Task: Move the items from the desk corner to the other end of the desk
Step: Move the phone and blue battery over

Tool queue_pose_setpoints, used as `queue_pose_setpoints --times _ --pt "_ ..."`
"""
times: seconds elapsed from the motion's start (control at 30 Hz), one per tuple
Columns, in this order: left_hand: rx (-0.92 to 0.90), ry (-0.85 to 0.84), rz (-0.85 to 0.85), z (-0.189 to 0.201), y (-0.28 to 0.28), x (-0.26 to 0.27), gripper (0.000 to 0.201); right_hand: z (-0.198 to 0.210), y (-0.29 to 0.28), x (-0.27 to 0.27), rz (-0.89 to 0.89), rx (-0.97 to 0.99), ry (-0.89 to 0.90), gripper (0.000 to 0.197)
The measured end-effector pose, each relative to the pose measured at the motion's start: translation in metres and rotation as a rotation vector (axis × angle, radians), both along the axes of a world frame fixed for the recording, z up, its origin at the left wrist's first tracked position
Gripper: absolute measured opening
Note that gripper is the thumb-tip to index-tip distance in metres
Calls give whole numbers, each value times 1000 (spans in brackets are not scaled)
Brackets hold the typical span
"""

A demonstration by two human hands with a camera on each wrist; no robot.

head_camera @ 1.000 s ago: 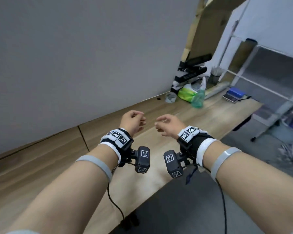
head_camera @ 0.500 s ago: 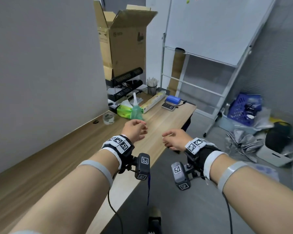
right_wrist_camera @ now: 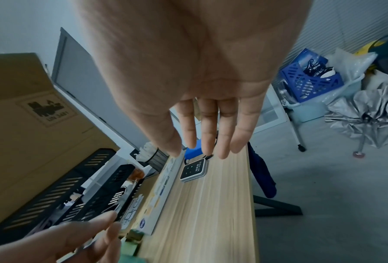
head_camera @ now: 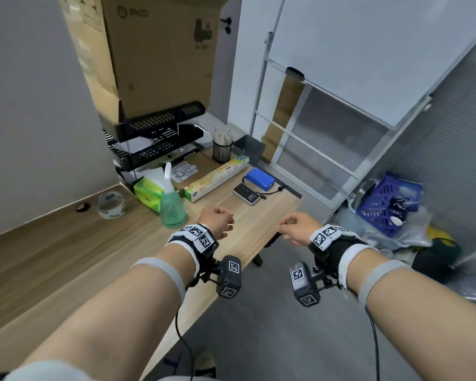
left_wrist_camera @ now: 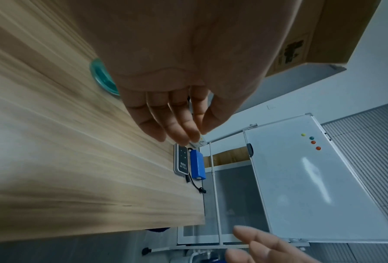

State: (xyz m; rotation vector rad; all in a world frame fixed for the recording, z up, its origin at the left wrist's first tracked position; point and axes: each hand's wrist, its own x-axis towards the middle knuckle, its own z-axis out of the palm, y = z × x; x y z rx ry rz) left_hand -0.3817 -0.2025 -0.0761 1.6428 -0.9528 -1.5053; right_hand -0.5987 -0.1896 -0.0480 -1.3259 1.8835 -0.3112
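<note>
Several items crowd the desk corner: a green spray bottle (head_camera: 172,207), a green tissue pack (head_camera: 147,192), a tape roll (head_camera: 111,204), a long wrap box (head_camera: 216,178), a flat black-and-white device (head_camera: 246,194) and a blue battery pack (head_camera: 259,181). My left hand (head_camera: 217,221) hovers over the desk just right of the bottle, fingers loosely curled and holding nothing. My right hand (head_camera: 296,226) hangs past the desk's front edge, also empty. In the wrist views the relaxed fingers (left_wrist_camera: 177,124) (right_wrist_camera: 211,133) point toward the device (left_wrist_camera: 181,161) (right_wrist_camera: 193,170).
Black mesh trays (head_camera: 154,141) with a large cardboard box (head_camera: 160,50) on top stand at the back of the corner, beside a pen holder (head_camera: 221,149). A whiteboard on a stand (head_camera: 368,50), a blue basket (head_camera: 382,210) and a grey umbrella (right_wrist_camera: 368,121) are on the floor to the right.
The head view has swung right and closed in on the desk corner. Both hands have come nearer to the items and stay empty.
</note>
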Motion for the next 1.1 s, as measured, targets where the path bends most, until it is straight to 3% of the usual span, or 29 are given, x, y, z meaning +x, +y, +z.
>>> queue_pose_setpoints --times 0.23,0.4,0.53,0.77,0.9,1.0,1.1 --pt "169 -41 -4 -28 -79 -53 11 -46 -102 -51 139 65 119 55" --pt "217 -155 54 -55 -131 -93 56 -75 -193 -81 342 47 302 78" --pt "227 -386 115 -80 -175 -118 94 -100 -259 -89 546 41 313 89" --pt "295 -607 181 -115 -218 -149 114 -147 -323 -82 820 -18 379 110" --pt "370 -708 170 -128 -233 -152 104 -167 -330 -69 898 -74 407 125" --pt "392 -769 169 -132 -237 -149 84 -173 -328 -62 868 -159 412 128" --pt "458 -801 206 -134 -235 -140 77 -177 -328 -53 821 -232 453 134"
